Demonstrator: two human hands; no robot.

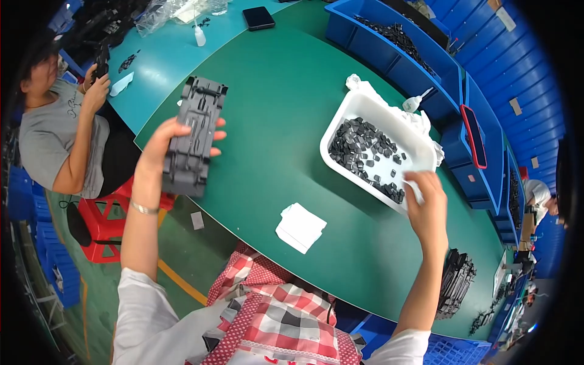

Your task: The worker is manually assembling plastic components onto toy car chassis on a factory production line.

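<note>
My left hand (163, 144) holds a long dark grey moulded plastic part (193, 137) up over the left edge of the green table (286, 97). My right hand (426, 201) rests on the near rim of a white tray (420, 146) that holds several small black pieces (365, 152). The fingers of that hand curl over the tray's edge.
A stack of white paper squares (300, 227) lies near me. Black parts are piled at the right (456, 283). Blue bins (395, 42) line the far side, with a glue bottle (415, 102), a phone (258, 17) and a small bottle (199, 34). A seated person (61, 134) works at left.
</note>
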